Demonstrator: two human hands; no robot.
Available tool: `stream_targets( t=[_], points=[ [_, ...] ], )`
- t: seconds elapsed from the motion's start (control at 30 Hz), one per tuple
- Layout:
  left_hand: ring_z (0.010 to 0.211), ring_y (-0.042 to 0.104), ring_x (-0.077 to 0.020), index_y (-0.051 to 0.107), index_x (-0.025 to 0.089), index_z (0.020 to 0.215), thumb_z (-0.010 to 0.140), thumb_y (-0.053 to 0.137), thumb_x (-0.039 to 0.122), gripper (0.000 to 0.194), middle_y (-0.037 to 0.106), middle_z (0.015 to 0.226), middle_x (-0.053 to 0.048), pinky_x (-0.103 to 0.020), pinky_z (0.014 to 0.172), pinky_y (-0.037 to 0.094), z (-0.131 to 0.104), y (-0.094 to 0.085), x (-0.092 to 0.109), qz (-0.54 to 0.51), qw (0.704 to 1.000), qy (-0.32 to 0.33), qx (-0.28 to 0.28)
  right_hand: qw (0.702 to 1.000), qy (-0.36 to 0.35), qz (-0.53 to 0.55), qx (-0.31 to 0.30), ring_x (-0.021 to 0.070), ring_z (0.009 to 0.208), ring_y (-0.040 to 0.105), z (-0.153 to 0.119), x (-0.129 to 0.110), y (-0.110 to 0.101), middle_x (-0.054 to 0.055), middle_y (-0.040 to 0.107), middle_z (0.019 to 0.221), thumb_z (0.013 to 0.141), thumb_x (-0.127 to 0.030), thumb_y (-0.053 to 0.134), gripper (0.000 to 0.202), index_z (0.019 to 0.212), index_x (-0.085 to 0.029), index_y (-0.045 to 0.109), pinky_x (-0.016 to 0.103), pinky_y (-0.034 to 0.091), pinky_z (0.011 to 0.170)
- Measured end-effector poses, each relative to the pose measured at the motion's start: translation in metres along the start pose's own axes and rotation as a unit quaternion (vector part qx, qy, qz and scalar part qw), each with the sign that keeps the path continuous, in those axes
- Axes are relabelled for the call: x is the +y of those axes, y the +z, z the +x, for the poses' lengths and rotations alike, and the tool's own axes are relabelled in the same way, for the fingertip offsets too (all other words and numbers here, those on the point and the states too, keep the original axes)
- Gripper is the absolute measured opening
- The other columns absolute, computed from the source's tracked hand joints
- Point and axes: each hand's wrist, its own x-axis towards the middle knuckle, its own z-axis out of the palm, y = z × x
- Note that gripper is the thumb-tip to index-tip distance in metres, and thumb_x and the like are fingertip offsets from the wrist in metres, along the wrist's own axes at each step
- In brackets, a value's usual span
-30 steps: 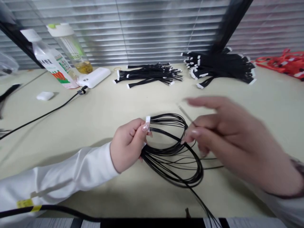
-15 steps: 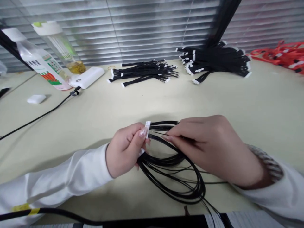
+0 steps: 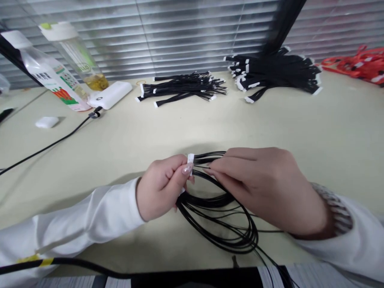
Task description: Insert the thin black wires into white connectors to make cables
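My left hand (image 3: pixel 165 186) pinches a white connector (image 3: pixel 191 159) between thumb and fingers, low over the tabletop. Black wires (image 3: pixel 210 155) run out of the connector's right side. A second white connector shows partly under my left fingers, with more black wires looped from it. My right hand (image 3: pixel 261 184) closes its thumb and index finger on one thin black wire (image 3: pixel 200 166), whose tip meets the connector's right face. How deep the tip sits cannot be made out. Looped wires (image 3: pixel 252 240) hang below my right hand.
Bundles of black cables with white connectors (image 3: pixel 183 89) lie at the back, a larger pile (image 3: pixel 276 74) farther right. Red cables (image 3: pixel 357 66) are at the far right. A bottle (image 3: pixel 52 78), a tumbler (image 3: pixel 78 60), a white power bank (image 3: pixel 112 95) and a small white case (image 3: pixel 47 122) stand left.
The wire's end, apart from the connector's face with its metal tip showing before, now reaches the connector. My left hand with the connector has shifted slightly right in view.
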Motion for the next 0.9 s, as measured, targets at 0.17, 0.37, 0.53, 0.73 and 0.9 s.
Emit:
stream_targets(
  t=[0.17, 0.37, 0.53, 0.73, 0.9],
  points=[
    [0.029, 0.049, -0.0057, 0.047, 0.017, 0.068, 0.091, 0.036, 0.038, 0.033, 0.053, 0.053, 0.003, -0.015, 0.028, 0.037, 0.001, 0.000, 0.002, 0.018, 0.999, 0.014, -0.025, 0.999, 0.004, 0.008, -0.042, 0.0100, 0.056, 0.051, 0.002, 0.000, 0.006, 0.000, 0.057, 0.062, 0.087, -0.019, 0.044, 0.026, 0.067, -0.017, 0.060, 0.026, 0.029, 0.051],
    [0.025, 0.044, -0.0051, 0.050, 0.017, 0.066, 0.089, 0.040, 0.040, 0.034, 0.050, 0.046, 0.004, -0.014, 0.024, 0.032, 0.004, 0.002, 0.003, -0.003, 0.996, -0.001, 0.086, 0.999, 0.040, 0.003, 0.028, 0.0129, 0.069, 0.051, 0.003, 0.002, -0.005, 0.003, 0.056, 0.079, 0.079, -0.024, 0.059, 0.010, 0.083, -0.016, 0.055, 0.025, 0.036, 0.060],
    [0.024, 0.041, -0.0047, 0.051, 0.018, 0.067, 0.089, 0.040, 0.043, 0.035, 0.048, 0.046, 0.006, -0.014, 0.022, 0.031, 0.006, 0.003, 0.000, -0.038, 0.982, -0.002, 0.186, 0.997, 0.050, 0.035, 0.041, 0.0069, 0.045, 0.033, -0.002, -0.007, -0.015, -0.003, 0.041, 0.050, 0.083, -0.033, 0.056, 0.033, 0.055, -0.018, 0.045, 0.025, 0.025, 0.048],
    [0.024, 0.041, -0.0042, 0.050, 0.017, 0.065, 0.089, 0.040, 0.042, 0.036, 0.048, 0.045, 0.005, -0.013, 0.021, 0.031, 0.007, 0.003, -0.001, -0.022, 0.978, 0.012, 0.205, 0.958, 0.083, 0.184, -0.205, 0.0056, 0.047, 0.032, -0.001, -0.015, 0.010, -0.005, 0.042, 0.050, 0.086, -0.028, 0.044, 0.031, 0.057, -0.017, 0.047, 0.023, 0.020, 0.046],
    [0.023, 0.041, -0.0039, 0.051, 0.017, 0.067, 0.089, 0.040, 0.041, 0.035, 0.049, 0.046, 0.006, -0.012, 0.021, 0.031, 0.008, 0.003, 0.000, -0.028, 0.982, 0.009, 0.188, 0.957, 0.095, 0.175, -0.211, 0.0069, 0.052, 0.035, 0.003, -0.018, 0.022, -0.005, 0.047, 0.055, 0.086, -0.029, 0.039, 0.026, 0.064, -0.019, 0.049, 0.024, 0.023, 0.051]
  ],
)
